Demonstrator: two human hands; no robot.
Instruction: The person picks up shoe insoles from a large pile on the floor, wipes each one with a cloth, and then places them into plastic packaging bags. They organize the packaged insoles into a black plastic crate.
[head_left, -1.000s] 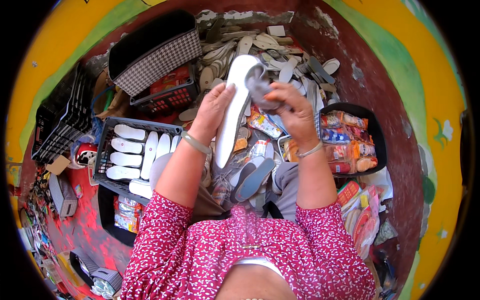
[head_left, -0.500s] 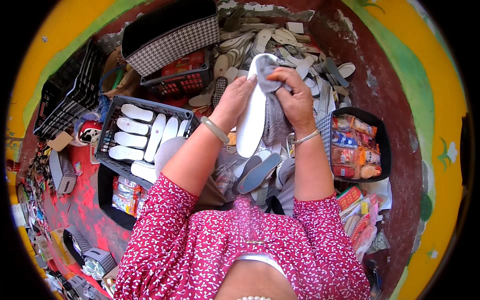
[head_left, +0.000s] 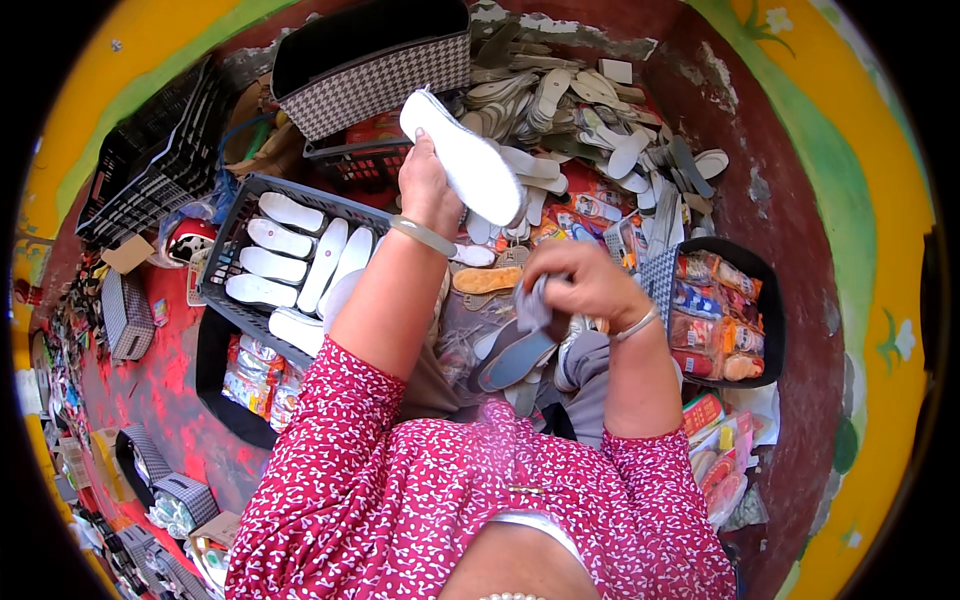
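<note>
My left hand holds a white shoe insole up and out, above the dark tray of white insoles to its left. My right hand is lower and closer to my lap, closed on a grey piece of cloth. Grey and blue insoles lie in my lap under that hand. A pile of loose pale insoles covers the floor ahead.
A houndstooth-patterned box stands at the back above a black basket. A black tray of coloured packets sits at the right. Black crates are stacked at the left. The red wall curves around.
Both hands were together on the white insole; now my left hand has carried it up and left, while my right hand dropped toward my lap with the grey cloth.
</note>
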